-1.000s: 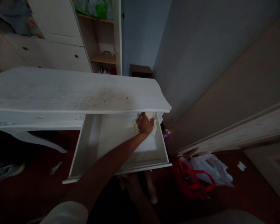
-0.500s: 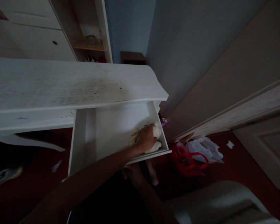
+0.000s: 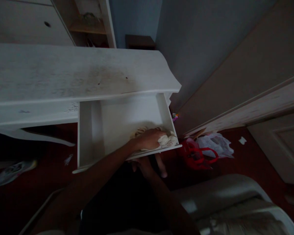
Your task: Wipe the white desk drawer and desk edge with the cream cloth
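A white drawer (image 3: 129,107) stands pulled out of a white desk. My left hand (image 3: 150,138) reaches into its front right part, closed over a crumpled cream cloth (image 3: 168,140). The cloth bulges out on both sides of the fingers and lies against the drawer's floor and front. My right hand (image 3: 140,164) is just below the drawer's front edge, its fingers bent against it and partly hidden in the dark.
The white desktop (image 3: 71,71) has dark stains. On the red floor to the right are a red bag (image 3: 193,155) and a white plastic bag (image 3: 218,145). A shoe (image 3: 13,171) lies at left. A pale padded seat (image 3: 222,189) is at lower right.
My left hand and the cloth have shifted along the drawer's front, the cloth now bunched closer to the front right corner. The whole view has tilted, so the desk sits higher.
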Tool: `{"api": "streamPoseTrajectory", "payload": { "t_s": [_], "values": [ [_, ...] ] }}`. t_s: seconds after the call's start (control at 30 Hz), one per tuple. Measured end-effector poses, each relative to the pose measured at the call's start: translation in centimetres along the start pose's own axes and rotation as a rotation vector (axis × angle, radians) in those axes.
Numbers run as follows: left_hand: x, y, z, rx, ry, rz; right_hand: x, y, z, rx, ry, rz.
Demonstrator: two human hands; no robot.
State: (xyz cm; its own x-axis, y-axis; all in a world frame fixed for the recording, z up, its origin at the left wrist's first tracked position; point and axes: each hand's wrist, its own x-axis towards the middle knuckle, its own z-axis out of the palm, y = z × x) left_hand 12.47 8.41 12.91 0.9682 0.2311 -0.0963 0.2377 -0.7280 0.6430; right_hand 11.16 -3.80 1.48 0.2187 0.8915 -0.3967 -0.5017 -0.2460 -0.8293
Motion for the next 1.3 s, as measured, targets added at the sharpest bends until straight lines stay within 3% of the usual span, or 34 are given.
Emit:
{"api": "streamPoseTrajectory", "payload": {
  "t_s": [0.17, 0.37, 0.5, 0.63, 0.77, 0.97, 1.07, 1.3],
  "values": [
    [-5.3, -2.2, -1.7, 0.046, -0.047, -0.083, 0.0, 0.4, -0.4, 0.008, -0.155, -0.132],
    [-13.3, -4.5, -3.9, 0.141, -0.048, -0.290, 0.2, 0.7, -0.4, 0.043, -0.152, -0.104],
    [-16.0, -5.2, -3.9, 0.293, 0.049, -0.397, 0.0, 0.2, -0.4, 0.042, -0.149, -0.107],
    [-16.3, -6.0, -3.8, 0.493, 0.266, -0.463, -0.2, -0.2, -0.4, -0.001, -0.137, -0.087],
    [-15.5, -7.2, -5.5, 0.675, 0.379, -0.442, -0.3, -0.4, -0.3, -0.025, -0.150, -0.106],
    [-12.9, -9.1, -8.1, 0.908, 0.408, -0.508, -0.7, -0.5, -0.1, 0.028, -0.105, -0.148],
    [-11.9, -10.3, -9.1, 0.951, 0.416, -0.465, -0.8, -0.2, -0.2, 0.033, -0.097, -0.158],
    [-12.0, -12.2, -11.2, 0.970, 0.364, -0.398, -0.3, 1.3, -1.1, -0.002, -0.086, -0.152]
  ]
}}
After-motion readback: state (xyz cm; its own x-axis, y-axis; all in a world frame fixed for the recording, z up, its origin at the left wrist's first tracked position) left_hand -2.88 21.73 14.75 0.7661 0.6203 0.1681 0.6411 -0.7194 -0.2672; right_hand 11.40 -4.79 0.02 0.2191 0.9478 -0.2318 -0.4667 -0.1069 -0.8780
